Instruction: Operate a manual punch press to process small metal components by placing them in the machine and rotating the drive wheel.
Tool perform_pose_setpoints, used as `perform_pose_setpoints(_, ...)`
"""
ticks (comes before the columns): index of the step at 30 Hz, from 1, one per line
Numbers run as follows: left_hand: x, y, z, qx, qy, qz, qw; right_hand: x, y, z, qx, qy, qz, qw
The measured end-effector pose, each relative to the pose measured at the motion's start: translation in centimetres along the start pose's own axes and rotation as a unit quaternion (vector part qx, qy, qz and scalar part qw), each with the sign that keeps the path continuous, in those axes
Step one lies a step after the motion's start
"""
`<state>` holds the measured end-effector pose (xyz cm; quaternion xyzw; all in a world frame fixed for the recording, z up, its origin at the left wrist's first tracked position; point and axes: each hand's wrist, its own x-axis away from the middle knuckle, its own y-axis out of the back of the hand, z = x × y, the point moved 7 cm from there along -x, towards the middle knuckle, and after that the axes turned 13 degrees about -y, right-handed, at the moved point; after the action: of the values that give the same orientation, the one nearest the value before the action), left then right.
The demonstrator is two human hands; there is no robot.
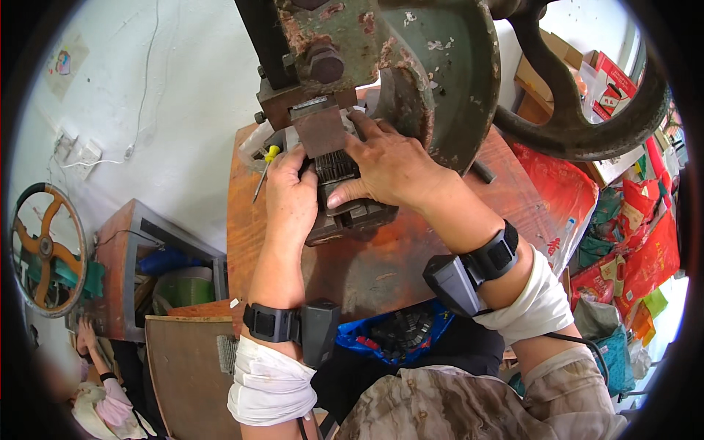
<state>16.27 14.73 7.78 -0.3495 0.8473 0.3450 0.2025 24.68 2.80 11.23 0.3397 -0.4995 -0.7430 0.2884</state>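
A heavy green press (458,81) with chipped paint rises in front of me. Under its ram, a flat brownish metal plate (320,132) stands above a dark comb-like row of ridges (336,166) on the steel die block (359,218). My left hand (290,194) is at the left side of this tooling, its fingers curled in; whatever they grip is hidden. Across the right side lies my right hand (392,165), thumb and fingers spread, the thumb touching the block's near part and the fingertips reaching beside the plate. Next to my left hand is a yellow-handled screwdriver (268,163).
The press's large handwheel (587,139) juts out at upper right. A metal rod (484,171) lies on the wooden table (411,257). A blue bag (396,334) of dark pieces sits below its edge. Red bags (638,249) crowd the right. Another person's hands (86,337) show far left.
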Motion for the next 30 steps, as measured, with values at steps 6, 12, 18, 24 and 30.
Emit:
perform_pose_setpoints(6, -0.1, 0.1, 0.2, 0.061, 0.012, 0.009, 0.998, -1.0, -0.3, 0.2, 0.006, -0.007, 0.047, 0.999)
perform_pose_setpoints(12, -0.5, -0.1, 0.2, 0.011, -0.021, 0.024, 0.999, -0.5, -1.1, 0.0, -0.028, 0.022, 0.006, 0.999)
perform_pose_setpoints(18, -0.4, 0.0, -1.1, -0.063, -0.056, 0.052, 0.995, 1.9, -0.3, -0.9, -0.138, 0.074, -0.039, 0.987)
perform_pose_setpoints(24, -0.1, 0.7, -0.5, -0.02, 0.015, -0.01, 1.0, 1.6, 0.9, 0.0, -0.187, 0.063, -0.183, 0.963)
perform_pose_setpoints(30, 0.0, 0.0, 0.2, 0.018, -0.015, -0.014, 1.0, 0.9, 0.4, -1.4, -0.256, 0.048, -0.177, 0.949)
